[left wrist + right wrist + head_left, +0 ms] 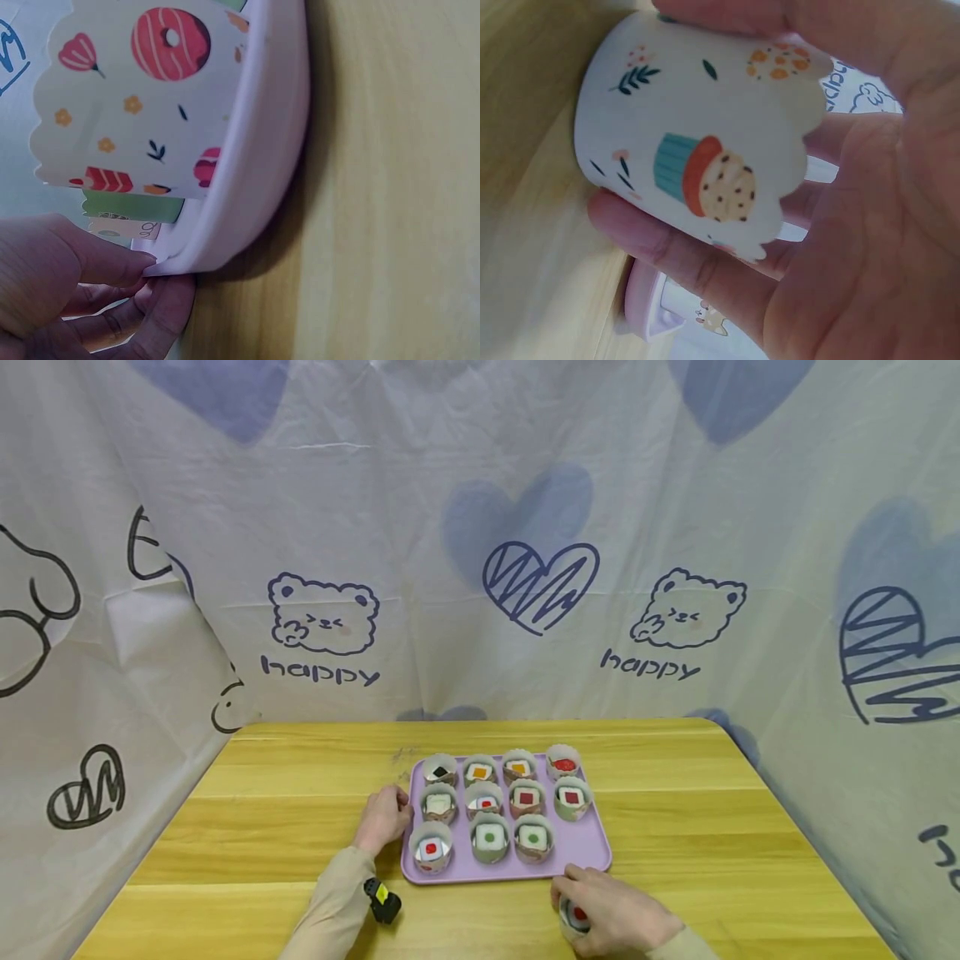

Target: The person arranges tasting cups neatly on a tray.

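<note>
A pale purple tray (583, 845) carries several scalloped paper baking cups, each with a small decorated cake-like piece inside. My left hand (384, 818) is at the tray's left edge. In the left wrist view, its thumb and fingers pinch the tray's rim (262, 135), near a white cup (127, 97) with a doughnut print. In front of the tray's right corner, my right hand (618, 910) grips another paper cup (697, 142), printed with a cupcake. Something red shows inside this cup in the head view; the hand covers part of it.
The tray lies on a yellow wood-grain table (720, 827). Behind and beside the table hangs a white cloth (427, 635) printed with hearts and bears. A black device with a yellow mark (383, 900) is on the left wrist.
</note>
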Action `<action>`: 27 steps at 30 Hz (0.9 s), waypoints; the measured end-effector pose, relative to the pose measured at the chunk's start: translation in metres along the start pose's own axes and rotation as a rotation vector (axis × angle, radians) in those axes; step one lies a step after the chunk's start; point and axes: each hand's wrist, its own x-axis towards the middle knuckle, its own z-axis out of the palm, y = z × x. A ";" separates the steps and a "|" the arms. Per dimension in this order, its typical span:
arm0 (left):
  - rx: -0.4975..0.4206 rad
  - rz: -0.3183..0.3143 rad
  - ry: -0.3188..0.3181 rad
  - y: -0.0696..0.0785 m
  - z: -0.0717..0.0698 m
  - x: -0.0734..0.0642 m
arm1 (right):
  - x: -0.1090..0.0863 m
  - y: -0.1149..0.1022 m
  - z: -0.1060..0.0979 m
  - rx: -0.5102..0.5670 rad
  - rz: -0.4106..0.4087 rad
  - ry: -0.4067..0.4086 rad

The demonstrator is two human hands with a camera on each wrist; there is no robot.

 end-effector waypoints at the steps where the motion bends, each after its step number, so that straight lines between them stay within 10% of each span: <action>1: 0.002 0.002 -0.001 0.000 0.000 0.000 | 0.000 0.000 0.000 -0.002 0.000 -0.001; 27: 0.004 -0.016 -0.024 0.001 0.000 0.001 | 0.001 0.007 -0.017 0.024 -0.013 0.096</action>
